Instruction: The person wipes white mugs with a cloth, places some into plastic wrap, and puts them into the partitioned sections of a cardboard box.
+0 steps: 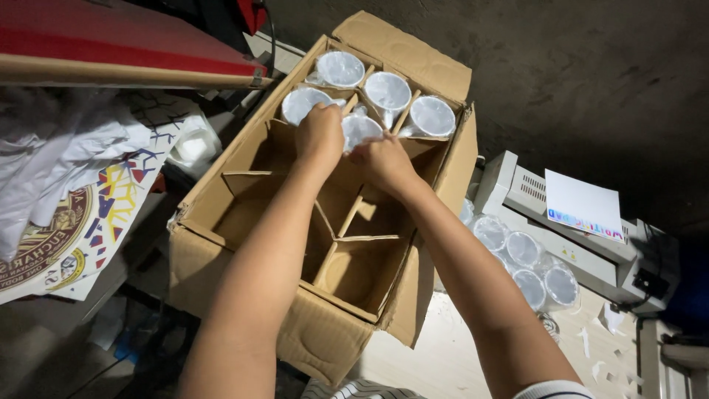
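An open cardboard box [214,244] with cardboard dividers stands in front of me. Its far cells hold several plastic-wrapped white mugs [387,90]. My left hand [320,133] and my right hand [382,159] both grip one wrapped white mug [360,128] at a cell in the second row. The near cells of the box show only bare cardboard.
More wrapped mugs [526,258] lie right of the box beside a white machine [591,244] with a paper sheet on it. Printed sheets [81,222] and white plastic bags [52,155] lie at left under a red shelf [111,41]. Dark concrete floor lies beyond.
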